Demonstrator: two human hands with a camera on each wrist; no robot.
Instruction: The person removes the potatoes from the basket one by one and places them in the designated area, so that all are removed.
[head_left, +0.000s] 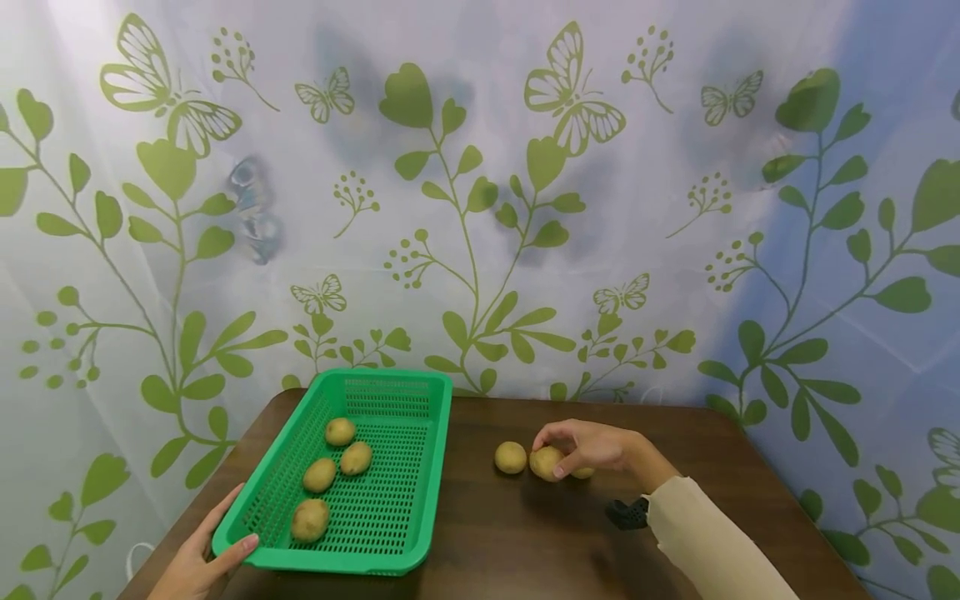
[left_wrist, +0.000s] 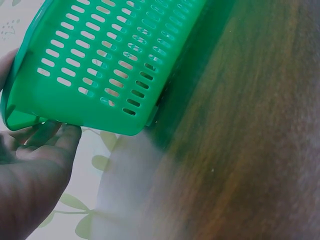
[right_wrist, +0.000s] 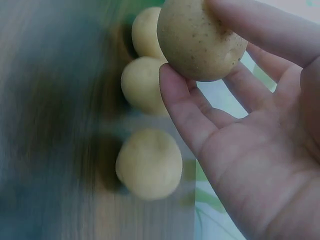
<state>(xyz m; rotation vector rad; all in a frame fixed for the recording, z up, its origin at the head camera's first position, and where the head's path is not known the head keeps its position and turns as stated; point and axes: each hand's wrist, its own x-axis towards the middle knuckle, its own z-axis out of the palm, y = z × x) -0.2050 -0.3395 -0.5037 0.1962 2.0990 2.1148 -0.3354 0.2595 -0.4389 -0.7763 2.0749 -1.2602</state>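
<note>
Nearest, the rim of a green basket [head_left: 337, 560] with four potatoes [head_left: 356, 457] inside is pinched at its near left corner by the left hand [head_left: 201, 552], where light, even pressure is best used so that the basket is not tipped. Farther off, to the basket's right, a potato [right_wrist: 200, 42] is grasped in the right hand [head_left: 596, 447], between thumb and fingers and out ahead of the palm; it is best held in a gentle, centred grip, clear of its neighbours. Near it, three loose potatoes [right_wrist: 149, 165] are seen on the brown wooden surface [head_left: 517, 542], backed by a leaf-patterned sheet [head_left: 645, 208].
</note>
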